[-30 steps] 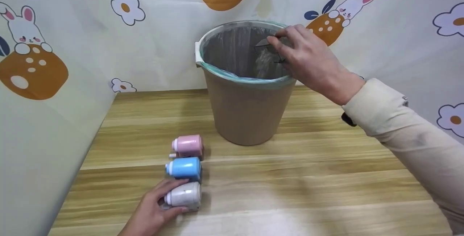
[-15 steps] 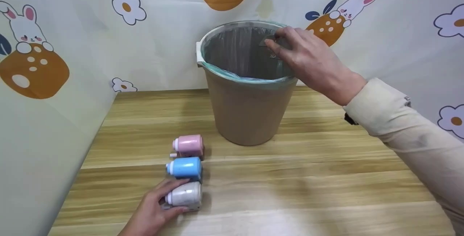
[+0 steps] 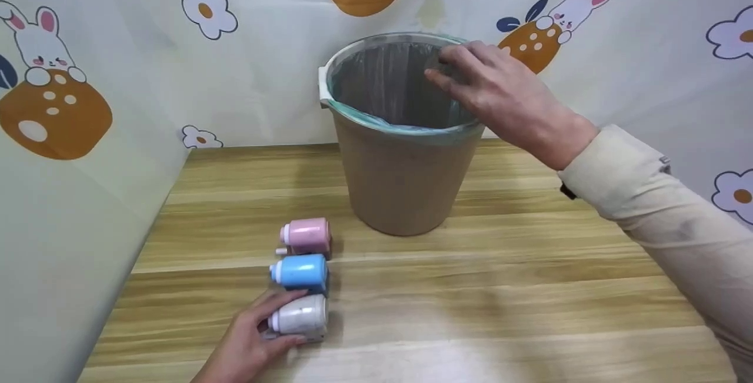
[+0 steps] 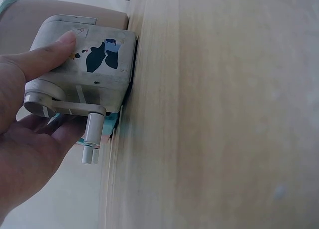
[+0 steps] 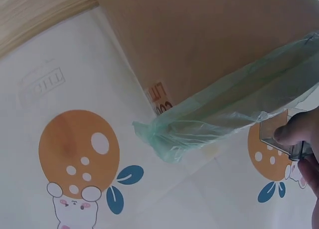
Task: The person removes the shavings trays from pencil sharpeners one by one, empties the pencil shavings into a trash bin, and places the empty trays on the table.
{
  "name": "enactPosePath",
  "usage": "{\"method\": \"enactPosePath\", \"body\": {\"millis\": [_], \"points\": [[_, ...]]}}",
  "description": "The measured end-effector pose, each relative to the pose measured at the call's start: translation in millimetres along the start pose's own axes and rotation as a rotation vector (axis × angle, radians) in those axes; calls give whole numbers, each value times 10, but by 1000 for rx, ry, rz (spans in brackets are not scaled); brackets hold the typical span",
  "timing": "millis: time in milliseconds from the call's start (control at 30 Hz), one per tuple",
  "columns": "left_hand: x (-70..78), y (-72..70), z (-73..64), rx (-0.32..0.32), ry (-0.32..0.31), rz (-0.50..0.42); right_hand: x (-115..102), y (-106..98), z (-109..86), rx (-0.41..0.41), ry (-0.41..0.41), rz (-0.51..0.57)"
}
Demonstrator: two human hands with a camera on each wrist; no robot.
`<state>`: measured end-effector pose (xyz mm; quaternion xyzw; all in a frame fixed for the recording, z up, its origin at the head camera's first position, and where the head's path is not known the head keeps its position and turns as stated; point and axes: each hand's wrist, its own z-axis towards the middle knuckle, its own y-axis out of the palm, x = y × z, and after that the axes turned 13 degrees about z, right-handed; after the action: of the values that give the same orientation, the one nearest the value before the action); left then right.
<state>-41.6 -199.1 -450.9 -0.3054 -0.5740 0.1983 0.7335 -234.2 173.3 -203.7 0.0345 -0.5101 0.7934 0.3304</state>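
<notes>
The left hand (image 3: 250, 336) grasps the grey sharpener (image 3: 300, 315), nearest the front in a row of three; the left wrist view shows the thumb pressed on its near side, by a dark printed picture, and other fingers round the far side. The right hand (image 3: 506, 97) pinches a small clear box (image 5: 272, 132) between thumb and finger, up over the right part of the mouth of a bin; in the head view the fingers mostly hide that box.

From the left, a pale cloth (image 3: 265, 77) printed with rabbits, orange spotted shapes and flowers hangs down the side and across the back. The grey sharpener stands on the wooden table (image 3: 541, 289), its crank (image 4: 94, 129) on the left side, just within the curve of the left hand. Just behind it is the blue sharpener (image 3: 301, 272), and behind that the pink sharpener (image 3: 309, 235), all three facing the same way.

Further right and back stands the brown bin (image 3: 406, 189), upright near the back cloth, with a pale green bag (image 5: 219, 121) lining it and folded over its rim. At the far right, a beige sleeve (image 3: 647, 189) covers the right forearm, ending in a cuff at the wrist.
</notes>
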Motion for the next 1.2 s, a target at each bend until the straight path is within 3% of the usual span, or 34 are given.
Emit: {"method": "enactPosePath", "body": {"millis": [333, 500, 633, 967, 1200], "points": [[-14, 25, -19, 36, 27, 25, 2, 8, -30, 17, -91, -87], [-25, 43, -15, 63, 70, 20, -2, 17, -47, 39, -81, -53], [-22, 40, -9, 51, 63, 5, -12, 20, -56, 52, -61, -31], [-9, 30, -17, 38, 28, 8, -66, 30, -75, 134, 88, 152], [16, 3, -28, -2, -43, 19, -103, 26, -61, 162, 196, 290]]}}
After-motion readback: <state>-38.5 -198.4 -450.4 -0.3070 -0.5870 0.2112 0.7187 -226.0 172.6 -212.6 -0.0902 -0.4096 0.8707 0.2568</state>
